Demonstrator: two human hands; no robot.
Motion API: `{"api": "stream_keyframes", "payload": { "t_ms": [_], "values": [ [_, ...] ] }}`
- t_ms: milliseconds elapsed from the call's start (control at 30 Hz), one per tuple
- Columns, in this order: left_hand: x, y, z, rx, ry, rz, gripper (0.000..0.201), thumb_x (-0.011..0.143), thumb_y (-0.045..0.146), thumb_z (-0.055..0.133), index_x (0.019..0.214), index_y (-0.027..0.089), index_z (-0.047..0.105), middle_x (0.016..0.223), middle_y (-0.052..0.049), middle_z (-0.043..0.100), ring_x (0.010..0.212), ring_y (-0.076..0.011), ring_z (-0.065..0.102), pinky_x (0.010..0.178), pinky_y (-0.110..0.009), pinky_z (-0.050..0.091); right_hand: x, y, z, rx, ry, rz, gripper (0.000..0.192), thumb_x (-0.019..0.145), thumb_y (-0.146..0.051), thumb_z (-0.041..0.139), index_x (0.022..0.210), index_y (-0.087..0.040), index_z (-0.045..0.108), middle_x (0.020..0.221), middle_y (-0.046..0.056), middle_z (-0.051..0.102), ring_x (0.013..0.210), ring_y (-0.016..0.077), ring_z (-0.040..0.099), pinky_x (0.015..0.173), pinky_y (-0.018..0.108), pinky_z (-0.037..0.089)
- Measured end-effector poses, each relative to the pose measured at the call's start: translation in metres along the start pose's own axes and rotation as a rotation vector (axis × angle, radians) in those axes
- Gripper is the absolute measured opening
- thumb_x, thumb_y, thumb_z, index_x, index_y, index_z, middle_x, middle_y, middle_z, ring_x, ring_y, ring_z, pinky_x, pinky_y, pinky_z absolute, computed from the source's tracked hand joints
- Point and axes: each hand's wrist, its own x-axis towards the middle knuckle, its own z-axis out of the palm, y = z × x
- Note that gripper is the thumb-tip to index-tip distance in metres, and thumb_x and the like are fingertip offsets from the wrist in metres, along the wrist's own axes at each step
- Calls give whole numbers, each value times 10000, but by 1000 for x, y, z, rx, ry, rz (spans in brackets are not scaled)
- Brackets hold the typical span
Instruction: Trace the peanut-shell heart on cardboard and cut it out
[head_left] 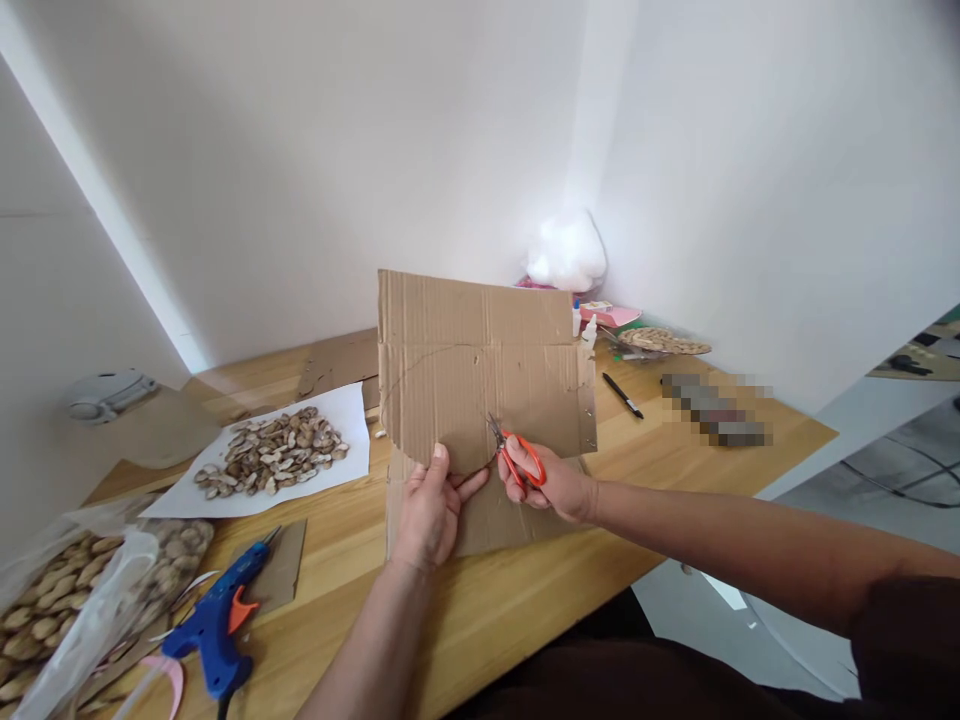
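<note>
Head view: left hand (429, 507) pinches the lower edge of a creased, brown corrugated cardboard sheet (480, 365) held upright above the wooden table (525, 600), a curved pencil line across it, while right hand (551, 485) grips small orange-handled scissors (517, 455) biting into that line.

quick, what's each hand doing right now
Left hand: closed on the lower edge of the cardboard sheet, holding it upright.
Right hand: closed on the orange scissors, blades at the cardboard.
</note>
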Motion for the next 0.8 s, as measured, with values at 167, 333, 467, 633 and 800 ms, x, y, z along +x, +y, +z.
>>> {"api": "stream_keyframes", "payload": {
  "t_ms": [167,333,467,633,800],
  "values": [
    [2,-5,0,-36,6,25,394,823,374,742,1168,228,619,1199,-89,710,1006,-238,715,903,-450,581,0,-2,8,7,-18,1,607,873,-779,378,830,-187,499,536,-45,523,351,38,269,363,185,165],
    [5,-2,-3,-13,74,47,406,824,404,729,1167,211,630,1205,-101,701,989,-261,717,835,-477,612,-5,-14,9,-48,-84,36,590,903,-749,369,837,-181,516,562,-35,542,361,38,281,373,193,182],
    [6,1,-4,-24,119,57,409,815,378,738,1170,207,629,1216,-95,690,993,-255,707,816,-473,621,-12,-20,10,-65,-99,73,601,905,-752,355,839,-179,522,568,-29,551,362,38,282,378,195,192],
    [8,4,-3,-47,187,80,344,832,328,720,1148,229,631,1148,-61,708,985,-223,696,823,-453,620,-22,-19,10,-102,-94,131,609,895,-757,374,810,-173,523,555,-22,563,357,35,297,379,194,195],
    [8,4,-3,-42,176,83,326,840,302,706,1151,252,622,1193,-48,683,967,-199,681,804,-440,627,-25,-20,9,-149,-117,147,600,895,-742,396,787,-168,528,534,-23,559,347,32,300,378,192,196]
  ]
}}
